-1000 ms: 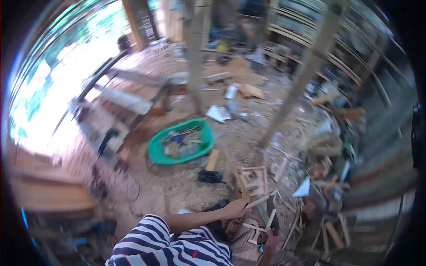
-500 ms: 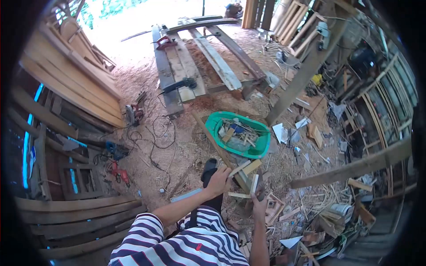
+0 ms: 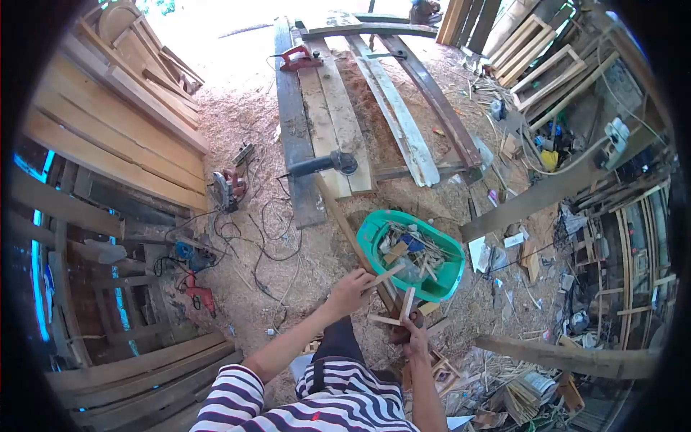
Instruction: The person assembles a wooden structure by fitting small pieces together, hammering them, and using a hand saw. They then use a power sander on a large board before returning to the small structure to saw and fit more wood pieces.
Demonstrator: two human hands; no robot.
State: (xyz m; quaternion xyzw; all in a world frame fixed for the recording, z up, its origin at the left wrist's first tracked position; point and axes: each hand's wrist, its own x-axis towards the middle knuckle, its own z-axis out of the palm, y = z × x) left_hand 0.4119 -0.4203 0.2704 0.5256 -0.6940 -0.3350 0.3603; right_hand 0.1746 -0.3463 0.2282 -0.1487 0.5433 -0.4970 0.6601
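Observation:
My left hand (image 3: 350,291) is closed, pinching a short pale wood strip (image 3: 386,276) that points up and to the right. My right hand (image 3: 416,335) grips two pale strips that meet in an L-shaped wooden frame piece (image 3: 407,302), one arm upright and the other reaching left. The two hands are apart, and so are the strips they hold. Beneath them runs a long narrow plank (image 3: 340,214). Just beyond sits a green plastic tub (image 3: 452,281) filled with wood scraps (image 3: 403,248). The fingertips of my right hand are partly hidden.
Ahead, long boards (image 3: 291,122) carry an angle grinder (image 3: 327,164) and a red power planer (image 3: 299,59). A circular saw (image 3: 229,189), a red drill (image 3: 199,294) and loose cables lie at left. Leaning posts (image 3: 561,356) and scrap piles stand at right.
The view has shifted, so the boards and tub sit further right and lower in it. Both hands keep hold of their wood pieces; the right hand appears slightly lower.

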